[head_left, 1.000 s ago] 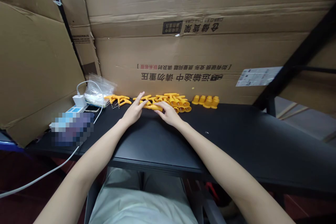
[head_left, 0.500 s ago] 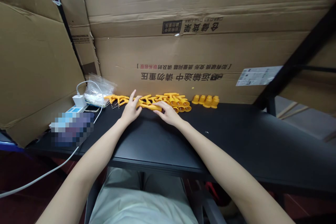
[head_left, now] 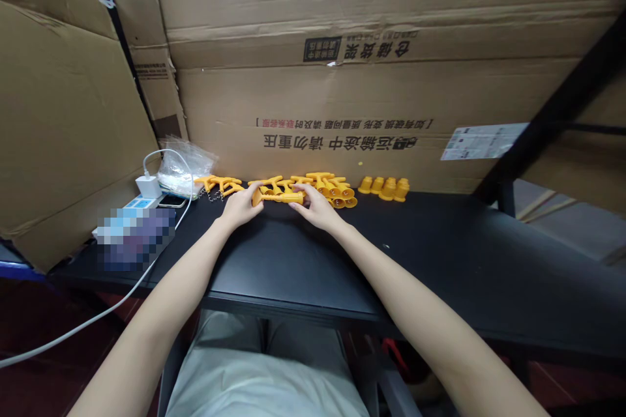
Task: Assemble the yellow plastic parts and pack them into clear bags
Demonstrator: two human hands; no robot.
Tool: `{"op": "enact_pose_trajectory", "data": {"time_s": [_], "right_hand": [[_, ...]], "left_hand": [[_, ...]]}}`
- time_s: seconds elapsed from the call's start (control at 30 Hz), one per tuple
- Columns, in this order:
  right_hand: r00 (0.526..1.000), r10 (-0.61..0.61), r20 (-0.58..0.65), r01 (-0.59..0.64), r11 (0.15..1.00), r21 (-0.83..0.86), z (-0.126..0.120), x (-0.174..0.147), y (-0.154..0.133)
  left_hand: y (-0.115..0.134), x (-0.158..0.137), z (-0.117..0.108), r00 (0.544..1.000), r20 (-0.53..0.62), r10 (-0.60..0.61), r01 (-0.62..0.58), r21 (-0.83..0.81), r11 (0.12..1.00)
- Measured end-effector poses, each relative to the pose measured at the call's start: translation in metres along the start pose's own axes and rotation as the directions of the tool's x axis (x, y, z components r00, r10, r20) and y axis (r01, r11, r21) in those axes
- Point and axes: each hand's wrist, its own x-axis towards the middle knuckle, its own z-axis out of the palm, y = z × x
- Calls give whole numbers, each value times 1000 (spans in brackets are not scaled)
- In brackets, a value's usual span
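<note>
A long yellow plastic piece lies crosswise between my two hands, just above the black tabletop. My left hand grips its left end, which widens to a flat part. The right end sits in the fingers of my right hand. Right behind my hands is a row of yellow T-shaped handles. Several yellow cone-shaped cups lie stacked on their sides beside my right hand, their open ends facing me. Left of my left hand are more yellow handles, with thin metal chains next to them.
Several yellow caps stand at the back right, against the cardboard. On the left are a clear plastic bag, a phone, a white charger on a power strip, and its cable hanging over the table edge.
My left hand's fingers, spread and raised before, have closed around the left end of the yellow piece. My right hand stays near its right end, which has shifted slightly up.
</note>
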Motion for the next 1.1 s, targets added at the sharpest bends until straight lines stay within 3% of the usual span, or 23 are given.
{"op": "enact_pose_trajectory", "data": {"time_s": [0.23, 0.37, 0.53, 0.73, 0.83, 1.0, 1.1], "right_hand": [[979, 143, 143, -181, 938, 296, -6, 3, 4], [945, 251, 209, -311, 889, 337, -10, 2, -4], [931, 283, 231, -352, 860, 368, -14, 3, -16], [889, 409, 206, -458, 811, 364, -11, 6, -20], [894, 406, 190, -448, 828, 336, -10, 7, -19], [953, 252, 167, -296, 889, 350, -13, 7, -14], [956, 228, 182, -282, 886, 369, -14, 6, -13]], "left_hand": [[-6, 1, 0, 999, -37, -29, 28, -18, 999], [-10, 2, 0, 997, -75, 16, -16, -3, 1000], [-10, 2, 0, 994, -94, 49, -50, -1, 999], [-6, 1, 1, 998, -59, 24, -25, -27, 999], [-5, 1, 1, 999, -51, -11, 9, -28, 1000], [-5, 1, 2, 998, -49, -28, 26, -47, 999], [-5, 2, 2, 999, -48, -13, 10, -61, 998]]}}
